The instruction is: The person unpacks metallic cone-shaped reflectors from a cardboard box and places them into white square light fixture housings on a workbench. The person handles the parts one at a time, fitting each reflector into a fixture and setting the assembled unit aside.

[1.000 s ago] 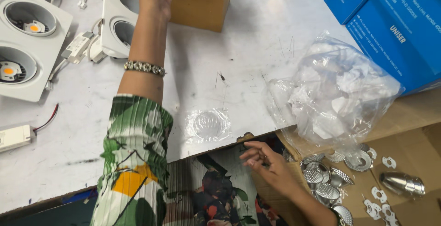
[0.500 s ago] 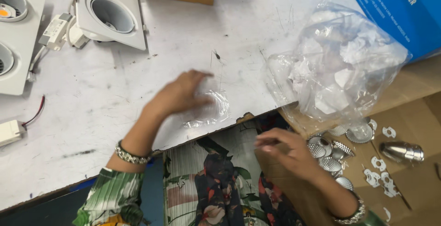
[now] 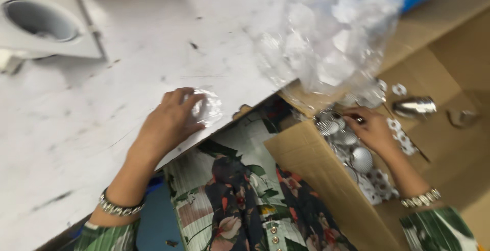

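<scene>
Left hand (image 3: 166, 123) curls loosely over a clear plastic lens (image 3: 206, 107) at the white table's (image 3: 76, 108) near edge; right hand (image 3: 368, 128), far right, fingers pinched among silver reflectors (image 3: 352, 149) in a cardboard box (image 3: 311, 164); whether one is held cannot be told.

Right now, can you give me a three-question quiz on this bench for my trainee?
1. True or false: the left hand lies on a clear plastic piece near the white table edge.
2. Where do the right hand fingers reach?
A. the square white fixture
B. the silver reflectors in the cardboard box
C. the blue box
3. Fill in: above the cardboard box sits a crumpled clear plastic ____.

Key: 1 true; 2 B; 3 bag.
</scene>
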The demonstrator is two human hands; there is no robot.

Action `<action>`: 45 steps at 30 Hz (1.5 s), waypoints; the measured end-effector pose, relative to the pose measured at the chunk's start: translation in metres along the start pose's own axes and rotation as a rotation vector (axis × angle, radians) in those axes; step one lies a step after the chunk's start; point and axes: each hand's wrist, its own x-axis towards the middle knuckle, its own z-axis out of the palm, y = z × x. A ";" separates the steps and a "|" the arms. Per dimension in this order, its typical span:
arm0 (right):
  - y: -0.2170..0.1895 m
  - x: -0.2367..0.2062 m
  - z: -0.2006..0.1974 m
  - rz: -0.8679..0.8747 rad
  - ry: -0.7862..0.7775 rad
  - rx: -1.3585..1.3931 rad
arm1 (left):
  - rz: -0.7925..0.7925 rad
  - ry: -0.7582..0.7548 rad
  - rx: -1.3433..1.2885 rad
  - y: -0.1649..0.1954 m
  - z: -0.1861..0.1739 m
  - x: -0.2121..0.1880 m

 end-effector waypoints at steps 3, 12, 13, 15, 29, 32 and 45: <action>0.006 0.002 0.009 -0.080 -0.033 -0.352 | 0.020 0.055 -0.027 0.003 0.000 -0.001; 0.012 0.030 0.017 0.261 0.063 -0.325 | -0.046 0.084 -0.106 0.010 -0.004 -0.005; 0.017 0.035 0.020 0.171 0.169 -0.339 | -0.039 0.105 -0.106 0.010 -0.005 -0.005; 0.028 0.046 0.024 -0.018 0.373 -0.360 | -0.098 0.102 -0.206 0.010 -0.007 -0.004; 0.046 0.065 0.004 0.430 0.394 0.427 | 0.031 0.132 -0.104 0.001 0.004 -0.009; 0.057 0.061 -0.021 0.486 0.514 0.856 | 0.022 0.142 -0.073 0.002 0.006 -0.008; 0.061 0.077 -0.091 -0.176 0.207 1.830 | 0.011 0.188 -0.027 0.005 0.007 -0.006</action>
